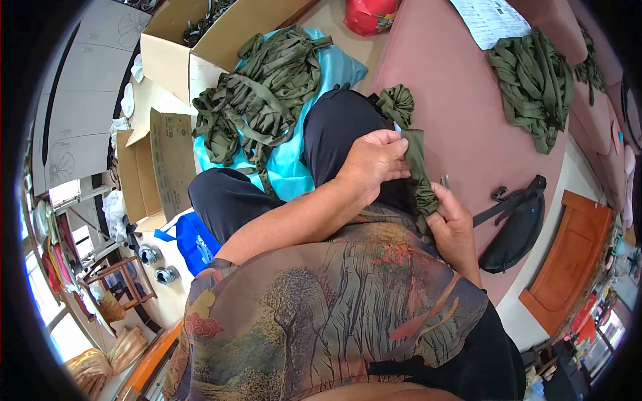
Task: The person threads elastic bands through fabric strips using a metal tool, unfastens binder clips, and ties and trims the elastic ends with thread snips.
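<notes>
My left hand (376,160) pinches the upper end of a dark green fabric strip (416,157) between thumb and fingers. A small pale tip shows at that end, too small to name. Lower on the same strip, where the cloth bunches up, my right hand (453,224) has its fingers closed around it. Two small metal points (445,180) stick up beside my right fingers; I cannot tell what tool they belong to or whether the hand holds it. A gathered green fabric bundle (396,103) lies just beyond my left hand.
A heap of green strips (267,100) lies on a turquoise cloth (341,63) at left. Cardboard boxes (167,63) stand behind it. On the pink sofa (435,80) are more green fabric (535,87), a printed sheet (491,20) and a black waist bag (515,234).
</notes>
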Demonstrator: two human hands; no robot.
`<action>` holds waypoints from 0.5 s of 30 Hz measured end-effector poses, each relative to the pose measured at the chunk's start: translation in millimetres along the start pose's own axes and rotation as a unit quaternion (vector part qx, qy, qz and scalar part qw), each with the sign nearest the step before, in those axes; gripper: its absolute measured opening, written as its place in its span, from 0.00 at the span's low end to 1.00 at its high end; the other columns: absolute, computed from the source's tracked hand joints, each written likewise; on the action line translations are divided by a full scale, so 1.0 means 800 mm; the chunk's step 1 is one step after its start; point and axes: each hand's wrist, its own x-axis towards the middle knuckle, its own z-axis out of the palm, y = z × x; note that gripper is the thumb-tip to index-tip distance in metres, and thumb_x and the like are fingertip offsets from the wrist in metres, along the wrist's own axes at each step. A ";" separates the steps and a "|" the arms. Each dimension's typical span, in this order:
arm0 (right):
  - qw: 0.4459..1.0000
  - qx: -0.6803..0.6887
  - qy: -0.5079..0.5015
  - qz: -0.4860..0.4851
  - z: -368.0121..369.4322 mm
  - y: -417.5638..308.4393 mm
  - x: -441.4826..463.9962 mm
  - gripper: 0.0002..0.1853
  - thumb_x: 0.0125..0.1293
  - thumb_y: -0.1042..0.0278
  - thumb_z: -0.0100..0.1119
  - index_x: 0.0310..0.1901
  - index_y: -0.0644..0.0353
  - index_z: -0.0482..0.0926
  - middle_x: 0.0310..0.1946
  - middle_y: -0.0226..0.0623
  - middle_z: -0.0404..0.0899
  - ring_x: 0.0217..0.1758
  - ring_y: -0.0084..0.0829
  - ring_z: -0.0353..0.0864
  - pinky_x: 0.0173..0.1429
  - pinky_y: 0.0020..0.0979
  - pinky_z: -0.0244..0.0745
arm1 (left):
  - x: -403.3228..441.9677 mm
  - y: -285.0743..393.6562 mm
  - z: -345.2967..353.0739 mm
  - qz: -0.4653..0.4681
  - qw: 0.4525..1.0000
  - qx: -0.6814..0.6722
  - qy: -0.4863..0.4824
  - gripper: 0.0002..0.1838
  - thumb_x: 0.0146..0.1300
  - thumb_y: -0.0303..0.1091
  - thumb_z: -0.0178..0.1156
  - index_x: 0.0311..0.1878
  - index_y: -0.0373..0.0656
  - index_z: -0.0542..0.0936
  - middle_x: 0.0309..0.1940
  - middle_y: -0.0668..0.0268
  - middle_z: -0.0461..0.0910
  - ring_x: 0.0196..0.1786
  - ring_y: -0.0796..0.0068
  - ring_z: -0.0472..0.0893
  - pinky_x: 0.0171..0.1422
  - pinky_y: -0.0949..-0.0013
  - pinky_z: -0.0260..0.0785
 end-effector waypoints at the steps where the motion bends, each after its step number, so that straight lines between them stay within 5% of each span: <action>1: 1.000 -0.002 0.004 -0.001 0.000 0.000 -0.002 0.23 0.62 0.82 0.54 0.61 0.65 0.71 0.23 0.20 0.66 0.27 0.14 0.64 0.34 0.19 0.63 | 0.000 -0.001 0.003 0.013 1.000 0.016 0.017 0.09 0.68 0.36 0.59 0.43 0.40 0.75 0.37 0.62 0.81 0.38 0.71 0.82 0.45 0.66 0.76; 6: 0.999 -0.032 0.022 0.003 -0.001 -0.001 -0.010 0.25 0.60 0.83 0.53 0.61 0.65 0.71 0.21 0.21 0.63 0.26 0.15 0.63 0.34 0.20 0.63 | -0.003 -0.005 0.012 0.091 0.988 0.116 0.055 0.07 0.64 0.26 0.60 0.32 0.42 0.72 0.24 0.71 0.74 0.30 0.79 0.77 0.32 0.73 0.74; 9: 0.999 -0.031 0.017 0.005 -0.004 0.003 -0.014 0.26 0.59 0.84 0.51 0.61 0.65 0.70 0.21 0.22 0.65 0.25 0.16 0.64 0.34 0.20 0.65 | 0.001 -0.021 -0.001 0.116 0.976 0.181 0.018 0.06 0.64 0.23 0.60 0.32 0.42 0.72 0.25 0.72 0.73 0.30 0.84 0.75 0.38 0.73 0.74; 15: 0.997 -0.007 -0.031 0.064 -0.012 -0.016 -0.016 0.26 0.59 0.84 0.50 0.61 0.64 0.70 0.24 0.27 0.72 0.27 0.17 0.70 0.36 0.22 0.70 | -0.022 -0.026 -0.005 0.239 0.884 0.401 -0.029 0.08 0.62 0.21 0.60 0.30 0.41 0.72 0.23 0.75 0.68 0.27 0.87 0.64 0.29 0.74 0.60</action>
